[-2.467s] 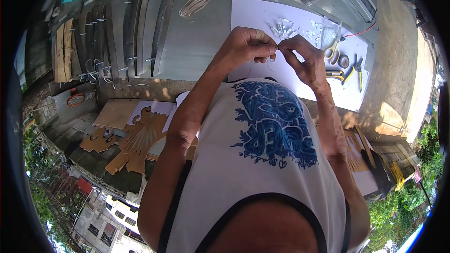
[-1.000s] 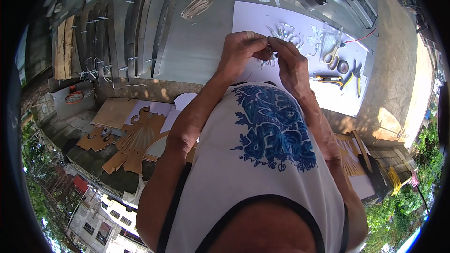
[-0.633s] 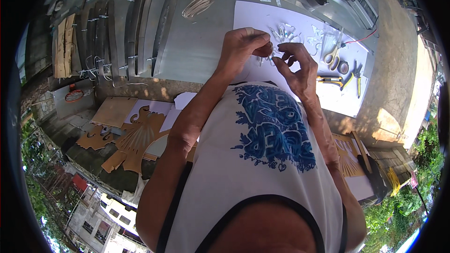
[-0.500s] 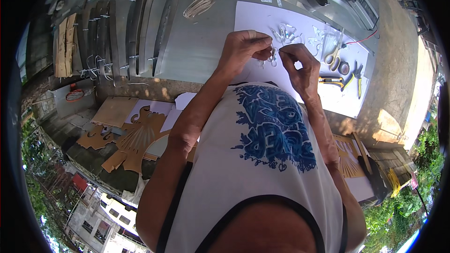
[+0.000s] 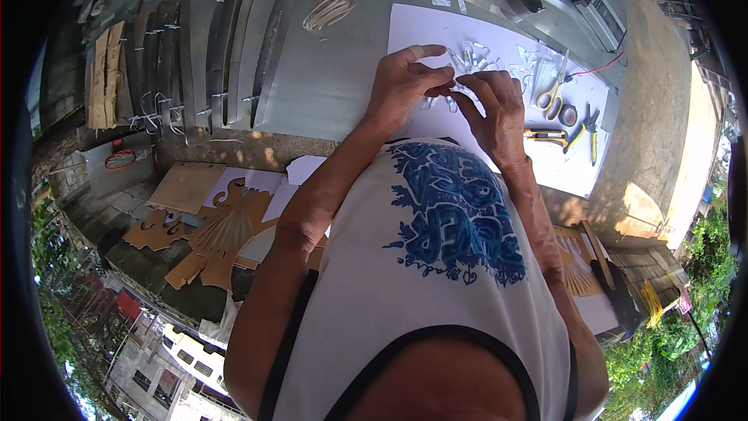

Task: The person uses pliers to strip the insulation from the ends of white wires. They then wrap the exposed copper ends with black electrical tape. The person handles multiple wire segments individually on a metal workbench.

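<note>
Grey metal table (image 5: 335, 74) outdoors; left hand (image 5: 401, 87), right hand (image 5: 499, 113) over white paper (image 5: 418, 25), grip unclear.

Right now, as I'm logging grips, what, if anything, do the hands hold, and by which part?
The left hand pinches something too small to identify, its gripped part hidden; whether the right hand also holds it cannot be told.

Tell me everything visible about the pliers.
The pliers have a dark, metal-looking head and two yellow-and-black handles, spread apart. They lie on the white sheet near its right edge, head toward the top of the picture. Nothing grips them; finer detail is too small to tell.
</note>
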{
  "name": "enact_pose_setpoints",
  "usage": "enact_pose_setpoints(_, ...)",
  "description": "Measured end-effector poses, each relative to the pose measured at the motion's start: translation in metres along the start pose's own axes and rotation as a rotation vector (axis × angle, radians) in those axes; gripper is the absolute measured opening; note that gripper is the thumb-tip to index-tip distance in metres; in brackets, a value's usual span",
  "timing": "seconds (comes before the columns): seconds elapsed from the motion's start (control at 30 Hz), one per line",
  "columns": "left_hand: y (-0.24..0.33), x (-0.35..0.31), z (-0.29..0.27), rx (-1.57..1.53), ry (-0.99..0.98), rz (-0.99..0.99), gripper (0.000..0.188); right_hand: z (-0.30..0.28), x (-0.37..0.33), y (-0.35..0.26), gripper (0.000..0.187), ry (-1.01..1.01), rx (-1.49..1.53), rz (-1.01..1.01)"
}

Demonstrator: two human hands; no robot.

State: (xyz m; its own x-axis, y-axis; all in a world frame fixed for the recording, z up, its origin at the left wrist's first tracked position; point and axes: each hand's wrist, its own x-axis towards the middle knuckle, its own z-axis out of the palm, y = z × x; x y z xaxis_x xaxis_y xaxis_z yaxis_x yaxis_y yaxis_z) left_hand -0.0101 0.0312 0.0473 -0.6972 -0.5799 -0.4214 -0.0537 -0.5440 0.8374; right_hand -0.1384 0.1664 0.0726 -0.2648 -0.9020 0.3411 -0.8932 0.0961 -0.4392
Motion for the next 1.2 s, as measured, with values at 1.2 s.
enact_pose_setpoints(1.2,-0.001,0.007,-0.014,0.466,-0.098,0.432,0.014,-0.026,0.012,0.010,0.021,-0.184,0.481,0.312)
